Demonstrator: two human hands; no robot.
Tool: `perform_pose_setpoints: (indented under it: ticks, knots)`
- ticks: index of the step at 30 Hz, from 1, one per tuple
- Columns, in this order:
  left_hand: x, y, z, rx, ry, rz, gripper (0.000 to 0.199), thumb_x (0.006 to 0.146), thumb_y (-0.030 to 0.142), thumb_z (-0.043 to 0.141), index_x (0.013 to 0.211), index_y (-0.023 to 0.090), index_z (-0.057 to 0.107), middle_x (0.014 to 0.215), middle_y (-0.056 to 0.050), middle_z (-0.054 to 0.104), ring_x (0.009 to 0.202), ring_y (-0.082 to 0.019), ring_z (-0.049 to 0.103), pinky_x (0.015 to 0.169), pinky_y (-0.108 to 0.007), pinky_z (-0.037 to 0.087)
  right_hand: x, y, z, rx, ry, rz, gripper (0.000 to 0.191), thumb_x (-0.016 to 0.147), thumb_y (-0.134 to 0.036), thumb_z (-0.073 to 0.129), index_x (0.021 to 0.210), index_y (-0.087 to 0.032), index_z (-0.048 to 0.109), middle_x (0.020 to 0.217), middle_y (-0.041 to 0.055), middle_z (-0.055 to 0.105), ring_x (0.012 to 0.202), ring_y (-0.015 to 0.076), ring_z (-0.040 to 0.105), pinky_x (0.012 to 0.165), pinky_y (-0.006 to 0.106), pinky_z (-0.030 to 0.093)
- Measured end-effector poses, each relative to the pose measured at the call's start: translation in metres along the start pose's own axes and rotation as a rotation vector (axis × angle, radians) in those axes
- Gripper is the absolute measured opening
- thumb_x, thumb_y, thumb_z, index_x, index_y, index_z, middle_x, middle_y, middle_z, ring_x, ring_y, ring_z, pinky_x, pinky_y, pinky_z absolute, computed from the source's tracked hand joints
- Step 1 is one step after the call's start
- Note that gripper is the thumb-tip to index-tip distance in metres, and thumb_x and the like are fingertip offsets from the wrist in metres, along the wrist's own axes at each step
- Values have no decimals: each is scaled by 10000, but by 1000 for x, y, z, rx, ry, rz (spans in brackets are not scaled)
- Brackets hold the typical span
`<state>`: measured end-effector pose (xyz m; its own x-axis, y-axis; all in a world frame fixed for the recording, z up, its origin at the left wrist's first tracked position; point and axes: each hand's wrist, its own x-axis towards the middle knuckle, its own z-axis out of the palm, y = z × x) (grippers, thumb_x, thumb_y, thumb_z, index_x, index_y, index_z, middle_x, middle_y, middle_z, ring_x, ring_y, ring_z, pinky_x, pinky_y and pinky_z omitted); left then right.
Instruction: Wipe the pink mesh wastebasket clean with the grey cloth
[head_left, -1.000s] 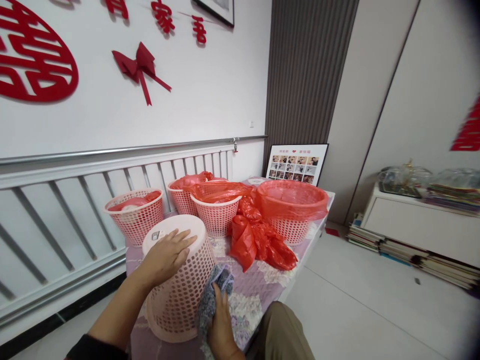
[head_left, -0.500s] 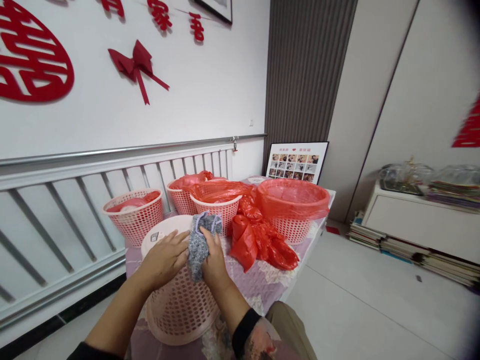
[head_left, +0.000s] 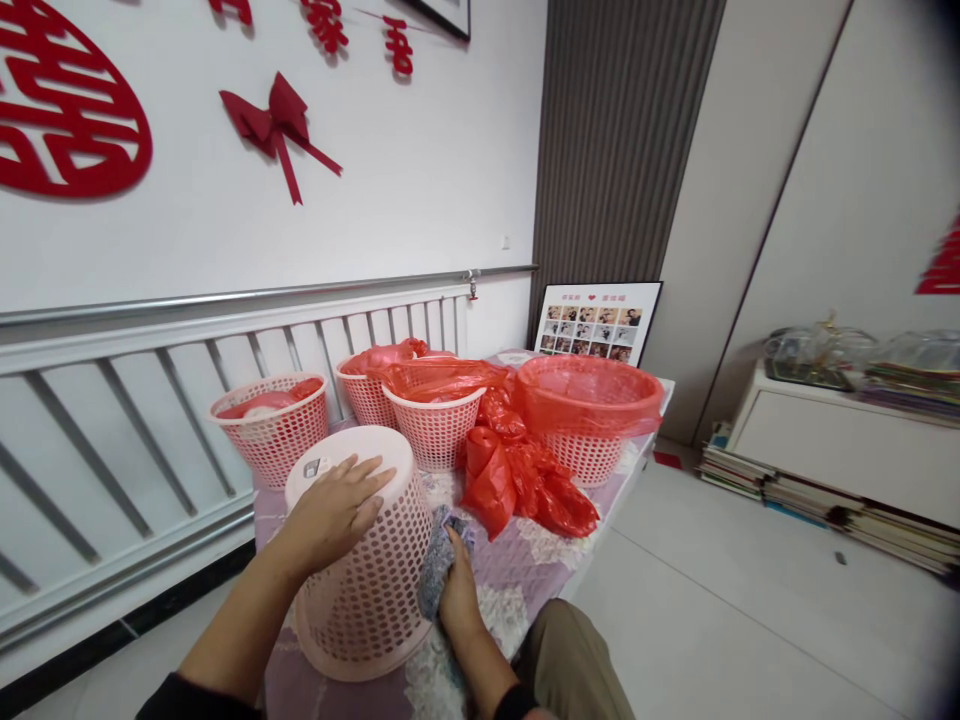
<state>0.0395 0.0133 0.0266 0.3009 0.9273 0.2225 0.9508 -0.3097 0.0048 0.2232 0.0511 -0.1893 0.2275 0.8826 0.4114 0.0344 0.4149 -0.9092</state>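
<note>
An upside-down pink perforated basket (head_left: 367, 590) stands on the near part of the table, its flat base upward. My left hand (head_left: 337, 512) lies on that base with its fingers spread and nothing in it. On the basket's right side, my right hand (head_left: 459, 590) grips a grey-blue cloth (head_left: 437, 565) against the perforated wall. Part of the right hand's fingers is hidden behind the cloth.
Behind are a basket (head_left: 276, 440) at the left, a basket with red plastic (head_left: 439, 435) and a red-lined basket (head_left: 589, 455) at the right. Crumpled red bags (head_left: 525, 490) lie between them on the patterned tablecloth (head_left: 499, 570). A white radiator (head_left: 172, 400) runs behind.
My right hand and the cloth have moved from the basket's top edge down and right, along its side. My left hand stays on the base, shifted slightly.
</note>
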Motion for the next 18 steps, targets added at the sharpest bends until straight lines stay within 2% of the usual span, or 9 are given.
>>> perform_pose_setpoints:
  ticks: [2, 4, 6, 9, 11, 12, 14, 18]
  knots:
    - [0, 1, 0, -5, 1, -4, 483, 987, 409, 364, 1451, 341, 478, 1555, -14, 449, 1450, -329, 365, 1172, -562, 326, -2, -5, 5, -18, -4, 21, 459, 778, -206, 533, 1222, -232, 642, 1170, 82, 690, 1140, 265, 635, 989, 485, 526]
    - [0, 0, 0, -10, 14, 3, 482, 987, 409, 361, 1448, 338, 482, 1551, -17, 455, 1450, -319, 368, 1177, -558, 320, 0, -26, 12, -31, -29, 28, 601, 728, -125, 492, 1311, -235, 589, 1266, 86, 646, 1236, 261, 580, 1075, 513, 459]
    - [0, -1, 2, -9, 33, 12, 481, 989, 415, 355, 1446, 336, 484, 1548, -20, 459, 1454, -307, 362, 1186, -559, 303, 4, -60, 19, -42, -92, 2, 677, 725, -83, 455, 1385, -215, 526, 1372, 105, 576, 1320, 252, 512, 1143, 513, 388]
    - [1, -3, 3, -13, 40, 39, 478, 990, 398, 356, 1444, 327, 487, 1546, -20, 464, 1446, -281, 377, 1204, -538, 283, 11, -119, 25, -42, -240, -121, 681, 794, -96, 457, 1461, -225, 431, 1501, 117, 443, 1425, 252, 386, 1196, 512, 303]
    - [2, -5, 3, -24, 33, 63, 477, 985, 372, 370, 1445, 321, 485, 1545, -20, 466, 1430, -264, 404, 1210, -510, 288, 13, -140, 28, -65, -317, -228, 698, 813, -111, 477, 1492, -247, 385, 1543, 115, 381, 1463, 267, 318, 1210, 534, 262]
    - [2, -5, 3, -29, 32, 68, 478, 982, 363, 377, 1446, 320, 484, 1543, -21, 468, 1425, -260, 411, 1210, -502, 292, 13, -142, 29, -83, -334, -274, 702, 820, -119, 483, 1500, -251, 371, 1555, 117, 359, 1475, 278, 293, 1210, 551, 250]
    - [2, -4, 2, -31, 34, 54, 475, 983, 370, 377, 1441, 322, 492, 1540, -22, 473, 1432, -270, 401, 1205, -512, 297, 7, -126, 30, -114, -312, -313, 690, 837, -140, 486, 1507, -243, 356, 1552, 132, 348, 1475, 294, 288, 1199, 576, 262]
    - [0, 1, -2, -20, 16, -7, 475, 986, 396, 355, 1436, 339, 498, 1547, -13, 462, 1451, -316, 367, 1180, -563, 315, -21, -45, 21, -161, -171, -162, 701, 793, -105, 480, 1479, -227, 398, 1475, 138, 456, 1428, 321, 384, 1162, 613, 325]
